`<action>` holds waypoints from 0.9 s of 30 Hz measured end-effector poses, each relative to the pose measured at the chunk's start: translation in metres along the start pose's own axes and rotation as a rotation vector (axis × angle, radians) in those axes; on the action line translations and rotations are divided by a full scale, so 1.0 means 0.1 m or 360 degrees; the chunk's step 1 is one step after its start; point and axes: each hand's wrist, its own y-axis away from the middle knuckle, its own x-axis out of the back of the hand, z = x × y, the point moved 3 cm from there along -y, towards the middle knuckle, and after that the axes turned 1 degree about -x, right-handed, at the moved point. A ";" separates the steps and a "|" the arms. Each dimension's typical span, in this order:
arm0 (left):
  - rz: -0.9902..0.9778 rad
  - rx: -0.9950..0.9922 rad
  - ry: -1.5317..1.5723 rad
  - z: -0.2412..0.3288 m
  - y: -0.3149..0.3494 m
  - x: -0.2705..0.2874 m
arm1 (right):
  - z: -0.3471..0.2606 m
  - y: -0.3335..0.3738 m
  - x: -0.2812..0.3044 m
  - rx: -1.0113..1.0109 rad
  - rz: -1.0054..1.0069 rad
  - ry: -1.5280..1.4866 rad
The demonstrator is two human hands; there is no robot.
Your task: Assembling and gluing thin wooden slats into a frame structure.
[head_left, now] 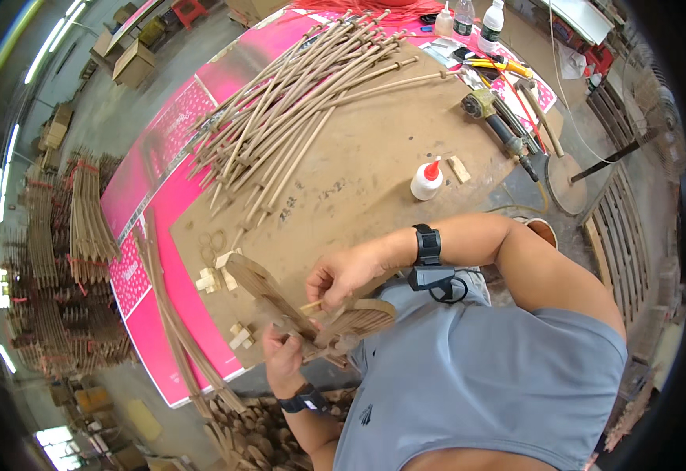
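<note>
Pale peg (310, 305) at the wooden frame (253, 279)

The right hand (343, 276) pinches the peg; the left hand (282, 353) is closed on the frame, held at the worktop's (358, 188) near edge. Fitting seems in hand; the next move likely calls for careful alignment. Blocks (241, 336) lie beside, glue bottle (424, 186) near the right, rods (311, 94) toward the far edge.

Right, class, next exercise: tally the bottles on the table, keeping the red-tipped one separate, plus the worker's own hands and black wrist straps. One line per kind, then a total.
Red-tipped white bottle: 1
Other bottles: 3
Hands (left hand, right hand): 2
Black wrist straps: 2
Total: 8
</note>
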 end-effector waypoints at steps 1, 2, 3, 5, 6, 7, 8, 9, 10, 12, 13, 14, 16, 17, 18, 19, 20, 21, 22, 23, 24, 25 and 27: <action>-0.0045 0.0051 -0.0010 -0.02 -0.02 -0.02 | -0.01 0.07 -0.02 -0.0126 -0.0047 0.0214; -0.0049 0.0059 -0.0026 -0.03 -0.03 -0.04 | 0.01 0.08 0.00 -0.0110 -0.0045 0.0205; -0.0074 0.0079 -0.0064 -0.03 -0.06 -0.12 | 0.04 0.08 -0.01 0.0009 -0.0078 0.0179; -0.0120 0.0130 -0.0119 -0.05 -0.12 -0.23 | 0.05 0.11 0.01 0.0151 -0.0083 0.0131; -0.0136 0.0122 -0.0115 -0.05 -0.14 -0.26 | 0.00 0.12 0.03 0.0346 -0.0025 -0.0160; -0.0154 0.0118 -0.0111 -0.05 -0.16 -0.27 | -0.04 0.13 0.05 0.0543 0.0034 -0.0452; -0.0179 0.0156 -0.0128 -0.06 -0.19 -0.28 | -0.02 0.13 0.07 0.0596 0.0056 -0.0489; -0.0194 0.0163 -0.0107 -0.07 -0.22 -0.27 | -0.01 0.14 0.06 0.0624 0.0087 -0.0514; -0.0208 0.0170 -0.0086 -0.07 -0.25 -0.28 | 0.00 0.15 0.04 0.0665 0.0049 -0.0702; -0.0196 0.0221 -0.0109 -0.06 -0.30 -0.32 | 0.00 0.18 0.02 0.0718 0.0020 -0.0900; -0.0166 0.0235 -0.0122 -0.06 -0.33 -0.33 | -0.01 0.21 0.03 0.0751 0.0002 -0.0941; -0.0179 0.0252 -0.0128 -0.06 -0.35 -0.36 | -0.02 0.23 0.03 0.0782 -0.0019 -0.0978; -0.0209 0.0168 -0.0126 -0.06 -0.40 -0.42 | 0.04 0.22 0.07 0.0786 0.0026 -0.1065; -0.0205 0.0167 -0.0131 -0.04 -0.39 -0.43 | 0.06 0.20 0.07 0.0770 0.0043 -0.1144; -0.0190 0.0174 -0.0131 -0.05 -0.39 -0.43 | 0.08 0.20 0.08 0.0771 0.0046 -0.1144; -0.0172 0.0178 -0.0129 -0.05 -0.40 -0.45 | 0.09 0.19 0.09 0.0793 0.0054 -0.1161; -0.0169 0.0175 -0.0124 -0.05 -0.40 -0.47 | 0.10 0.19 0.10 0.0812 0.0060 -0.1176; -0.0146 0.0127 -0.0133 -0.05 -0.40 -0.50 | 0.12 0.18 0.11 0.0804 0.0058 -0.1173; -0.0112 0.0070 -0.0142 -0.02 -0.39 -0.55 | 0.14 0.16 0.10 0.0753 0.0020 -0.1195; -0.0095 0.0056 -0.0137 -0.01 -0.39 -0.61 | 0.16 0.14 0.10 0.0701 -0.0019 -0.1215; -0.0099 0.0068 -0.0135 -0.01 -0.41 -0.67 | 0.18 0.13 0.12 0.0689 -0.0026 -0.1210; -0.0105 0.0079 -0.0133 -0.01 -0.42 -0.69 | 0.20 0.12 0.13 0.0680 -0.0055 -0.1079; -0.0100 0.0072 -0.0123 -0.02 -0.39 -0.62 | 0.14 0.14 0.14 0.0655 -0.0107 -0.0943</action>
